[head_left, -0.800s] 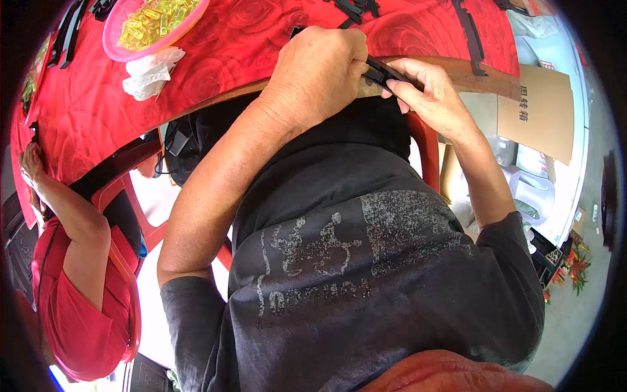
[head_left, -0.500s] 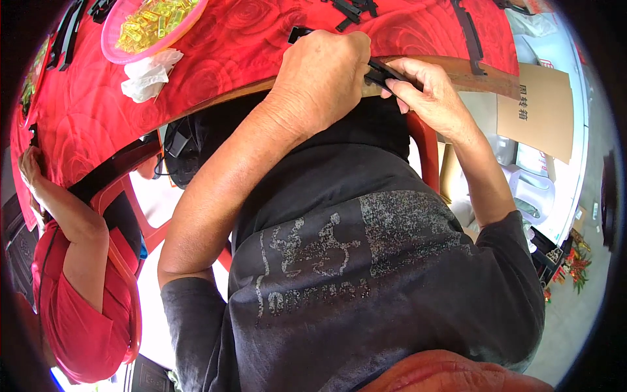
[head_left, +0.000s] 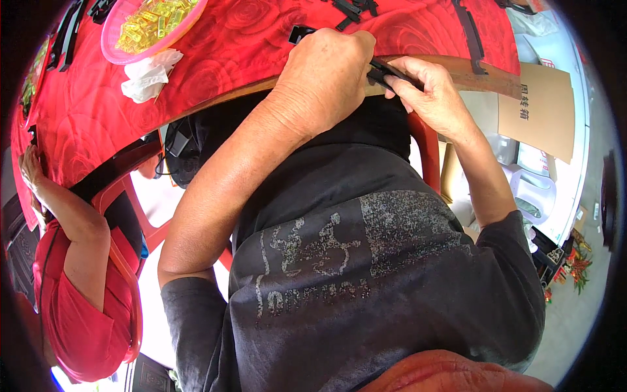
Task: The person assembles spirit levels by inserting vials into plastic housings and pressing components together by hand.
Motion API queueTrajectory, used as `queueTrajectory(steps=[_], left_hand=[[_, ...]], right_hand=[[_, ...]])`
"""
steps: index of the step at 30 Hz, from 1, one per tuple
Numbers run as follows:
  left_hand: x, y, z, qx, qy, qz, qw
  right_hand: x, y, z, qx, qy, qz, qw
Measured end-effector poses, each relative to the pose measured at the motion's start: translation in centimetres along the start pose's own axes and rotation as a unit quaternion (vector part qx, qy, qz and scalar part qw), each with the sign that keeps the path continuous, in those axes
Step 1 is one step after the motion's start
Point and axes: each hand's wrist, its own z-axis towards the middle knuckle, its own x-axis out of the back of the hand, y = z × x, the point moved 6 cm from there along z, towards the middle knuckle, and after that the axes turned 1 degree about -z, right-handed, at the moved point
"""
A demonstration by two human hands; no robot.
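At the near edge of the red-clothed table (head_left: pixel 235 46), both my hands are on a long, narrow black strip (head_left: pixel 381 70). My left hand (head_left: pixel 326 78) is closed over it, its back toward me and its fingertips hidden. My right hand (head_left: pixel 424 91) pinches the strip's right end between thumb and fingers. Past the left hand's knuckles a small black end piece (head_left: pixel 299 33) shows; whether it belongs to the same strip I cannot tell.
A pink basket (head_left: pixel 111 44) holds yellow translucent vials (head_left: pixel 153 25), with crumpled white plastic (head_left: pixel 147 77) beside it. Black parts (head_left: pixel 351 9) and a long black strip (head_left: pixel 470 36) lie on the cloth. Left, a co-worker's hand (head_left: pixel 29 168) touches the table. Cardboard (head_left: pixel 542 121) stands right.
My left hand has shifted very slightly up and to the right along the black strip. My right hand keeps nearly the same hold.
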Motion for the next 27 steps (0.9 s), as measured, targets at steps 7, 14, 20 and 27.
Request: queueTrajectory(steps=[7, 14, 20, 27], left_hand=[[-0.2, 0.1, 0.2, -0.001, 0.010, 0.007, 1.000], [-0.2, 0.2, 0.3, -0.004, 0.011, 0.006, 1.000], [0.1, 0.6, 0.7, -0.013, 0.050, 0.028, 0.998], [0.5, -1.2, -1.1, 0.160, 0.128, -0.144, 0.968]], right_hand=[[0.2, 0.2, 0.0, 0.012, 0.014, -0.006, 1.000], [-0.1, 0.3, -0.2, -0.013, 0.004, 0.038, 0.999], [-0.1, 0.6, -0.2, -0.016, 0.017, 0.079, 0.997], [0.2, 1.3, 0.1, -0.035, 0.046, 0.116, 0.992]])
